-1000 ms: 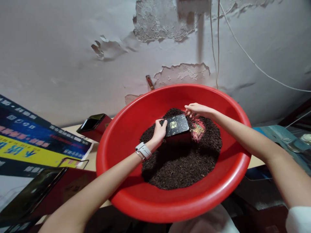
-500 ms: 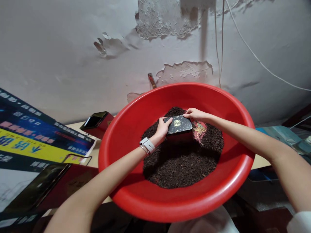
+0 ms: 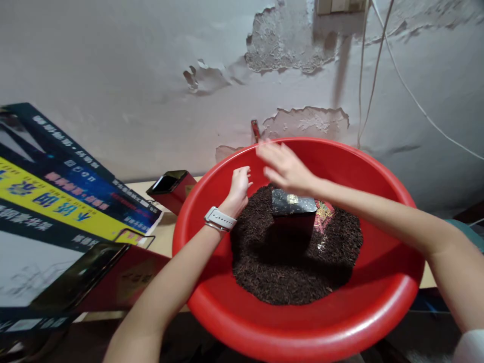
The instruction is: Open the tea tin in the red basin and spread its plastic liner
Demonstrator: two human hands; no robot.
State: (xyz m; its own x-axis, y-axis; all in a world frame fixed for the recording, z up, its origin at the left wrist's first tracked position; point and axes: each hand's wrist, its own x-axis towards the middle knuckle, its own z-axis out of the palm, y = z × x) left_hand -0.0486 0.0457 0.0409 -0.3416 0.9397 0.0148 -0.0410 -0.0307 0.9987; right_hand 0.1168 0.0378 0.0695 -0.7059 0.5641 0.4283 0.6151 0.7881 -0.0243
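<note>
A grey plaster wall [image 3: 113,91] fills the back, its skin peeling in rough flakes, with thin white cords [image 3: 368,85] hanging down it. Glossy printed boxes [image 3: 56,201] in blue, yellow and white lean at the left on a pale counter [image 3: 164,242]. A big round basin [image 3: 302,333] of smooth red plastic stands in front, holding a heap of dark, crumbly loose tea [image 3: 291,272]. A square tin [image 3: 293,214] with a black, gold-marked lid sits upright, sunk into the top of the heap, beside a red and gold wrapper [image 3: 325,217]. A second, red tin [image 3: 174,187] with a shiny dark top rests on the counter left of the basin. The right hand [image 3: 285,169], blurred, hovers open and empty just above the tin, fingers spread. The left hand [image 3: 239,189], a white watch [image 3: 219,219] at its wrist, hangs loosely curled and empty over the basin's left wall, apart from the tin.
</note>
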